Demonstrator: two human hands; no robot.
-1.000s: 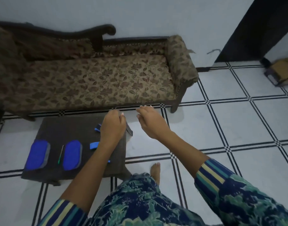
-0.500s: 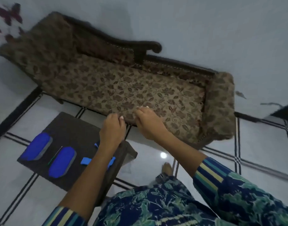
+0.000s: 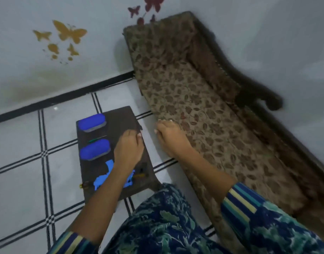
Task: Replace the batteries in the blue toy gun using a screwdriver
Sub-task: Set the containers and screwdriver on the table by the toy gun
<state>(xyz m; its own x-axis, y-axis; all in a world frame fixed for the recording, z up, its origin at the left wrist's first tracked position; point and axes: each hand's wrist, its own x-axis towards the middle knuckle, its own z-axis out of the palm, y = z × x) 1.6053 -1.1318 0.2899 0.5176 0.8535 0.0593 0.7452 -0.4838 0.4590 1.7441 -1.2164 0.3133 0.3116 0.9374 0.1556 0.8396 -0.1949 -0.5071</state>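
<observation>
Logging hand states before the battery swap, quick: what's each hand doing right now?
Left hand: fingers curled over the small table's far corner, apparently gripping it.
Right hand: curled, palm hidden; cannot tell.

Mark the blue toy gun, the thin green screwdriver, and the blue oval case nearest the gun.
Blue plastic toy gun [image 3: 103, 178]: head view, exposed blue body.
Thin green screwdriver [image 3: 93, 140]: head view, green handle.
Blue oval case nearest the gun [image 3: 94, 150]: head view, top face.

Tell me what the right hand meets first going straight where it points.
Probably the wall, past the floor strip between table and sofa; the right hand looks unobstructed before that, depth unclear.
</observation>
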